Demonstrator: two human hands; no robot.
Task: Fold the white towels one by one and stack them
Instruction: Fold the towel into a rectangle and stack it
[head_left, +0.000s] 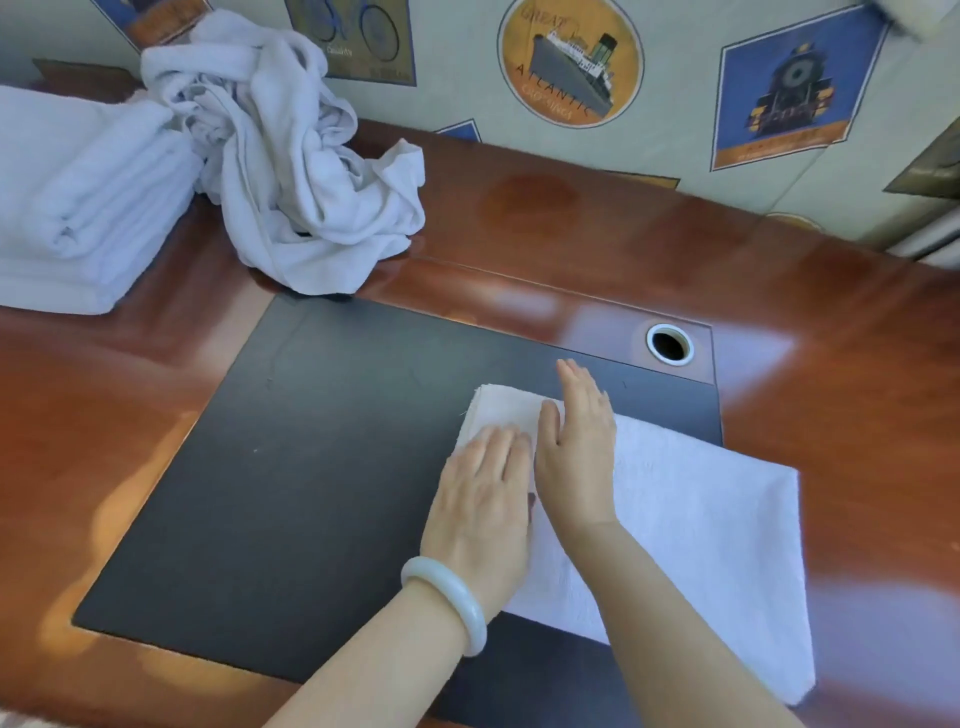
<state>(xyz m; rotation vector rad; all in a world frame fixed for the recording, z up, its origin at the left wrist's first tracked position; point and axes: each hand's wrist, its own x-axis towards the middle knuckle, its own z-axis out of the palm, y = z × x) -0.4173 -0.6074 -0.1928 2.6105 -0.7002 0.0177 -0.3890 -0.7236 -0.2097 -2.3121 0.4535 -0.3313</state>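
- Now, the towel being folded (701, 519) lies flat near the front right of the tabletop (571, 228). Its left part is on the dark mat (291, 467) and its right end reaches past the mat's right edge onto the wood.
- The left hand (483, 499), with a pale bangle (447, 597) at the wrist, lies flat on the towel's left end. Its fingers are straight and together, pressing down and gripping nothing.
- The right hand (576, 447) lies just beside it, almost touching, also flat with straight fingers. It rests on the cloth and holds nothing.
- Layered edges show at the towel's far left corner, so it looks already doubled; the step in hand seems to be smoothing it before the next fold.
- To do this well, press with the whole palm and sweep from the left end toward the right, so creases and trapped air move out rather than bunch up.
- Check that the layered edges line up at the far left corner before folding again; a skew here would show in the stack.
- The folded stack (78, 197) sits at the far left edge, with the heap of unfolded towels (291, 171) right beside it, so the task appears well short of done.
- A round cable hole (669, 343) lies just beyond the towel's far edge; keep the cloth off it.
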